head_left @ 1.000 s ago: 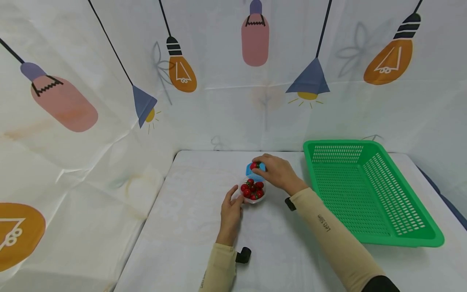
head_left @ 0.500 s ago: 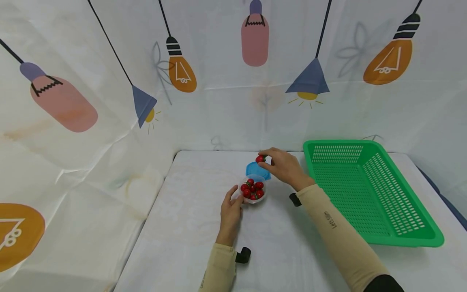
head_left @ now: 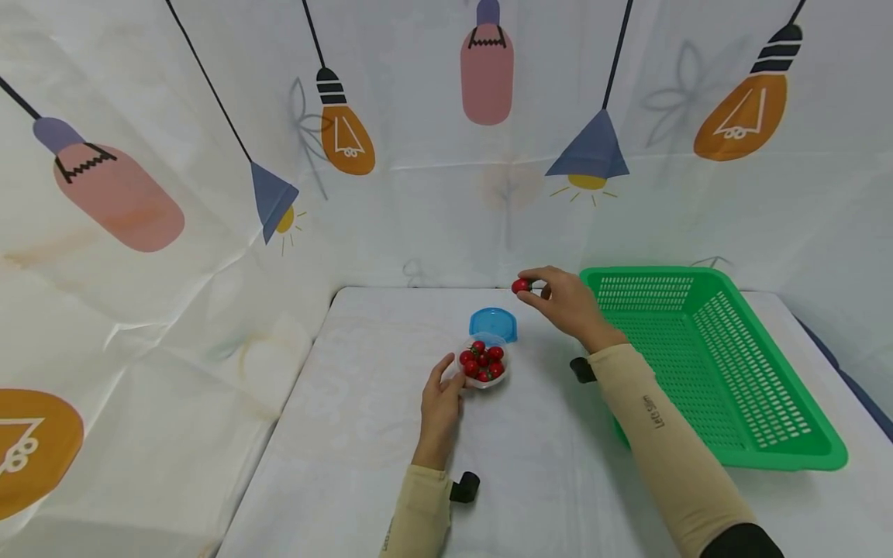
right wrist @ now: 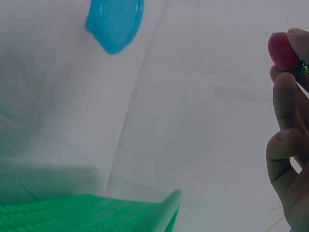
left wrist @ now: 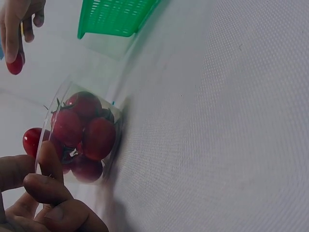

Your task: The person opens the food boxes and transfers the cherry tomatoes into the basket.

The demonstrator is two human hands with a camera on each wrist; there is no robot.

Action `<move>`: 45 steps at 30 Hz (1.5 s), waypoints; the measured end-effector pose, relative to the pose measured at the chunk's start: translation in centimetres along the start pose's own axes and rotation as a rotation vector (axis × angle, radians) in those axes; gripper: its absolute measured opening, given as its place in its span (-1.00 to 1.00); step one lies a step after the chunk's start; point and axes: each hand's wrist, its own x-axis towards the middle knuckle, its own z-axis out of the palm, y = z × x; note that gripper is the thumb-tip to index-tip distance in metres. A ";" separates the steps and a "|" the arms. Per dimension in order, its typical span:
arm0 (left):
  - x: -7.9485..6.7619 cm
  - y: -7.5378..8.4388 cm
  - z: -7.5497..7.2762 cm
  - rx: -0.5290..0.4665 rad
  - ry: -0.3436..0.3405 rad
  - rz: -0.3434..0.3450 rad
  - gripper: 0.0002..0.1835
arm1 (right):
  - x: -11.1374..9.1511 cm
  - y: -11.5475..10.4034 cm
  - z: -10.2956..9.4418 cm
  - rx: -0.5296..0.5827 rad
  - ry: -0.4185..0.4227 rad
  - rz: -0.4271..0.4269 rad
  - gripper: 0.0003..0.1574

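Between thumb and fingertips my right hand (head_left: 568, 304) pinches a red cherry tomato (head_left: 521, 286), raised at the table's far side just left of the green basket. Its green stem shows in the right wrist view, where the tomato (right wrist: 283, 51) sits at the fingertips. My left hand (head_left: 440, 411) grips the side of a clear plastic container (head_left: 504, 376) filled with several cherry tomatoes (head_left: 481, 361). The left wrist view shows the left fingers (left wrist: 47, 188) pinching the container's rim. Directly behind the container lies a blue lid (head_left: 493, 323).
A large green plastic basket (head_left: 802, 430) with slotted walls stands on the right of the white-covered table (head_left: 349, 434); the right forearm passes over its near left edge. A white cloth printed with lamps (head_left: 446, 217) hangs behind the table.
My right hand has carried the cherry tomato from above the blue lid up and to the right, toward the basket, uncovering the lid. The left hand and container have stayed in place.
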 end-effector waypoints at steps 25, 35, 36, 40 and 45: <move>0.3 -0.3 0.0 -0.017 0.008 -0.025 -0.50 | -0.9 4.4 -4.0 0.118 0.055 0.089 -0.42; 0.3 -0.3 0.1 -0.026 0.002 -0.029 -0.49 | -1.4 6.6 -5.0 0.084 0.090 0.101 -0.43; 0.3 -0.3 0.0 -0.023 0.003 -0.030 -0.49 | -1.4 6.7 -5.1 0.083 0.096 0.101 -0.43; 0.3 -0.3 0.0 -0.020 0.010 -0.030 -0.51 | -1.6 7.5 -5.4 0.089 0.129 0.093 -0.44; 0.2 -0.2 0.1 -0.029 0.008 -0.026 -0.50 | -2.0 8.8 -5.8 0.105 0.160 0.125 -0.40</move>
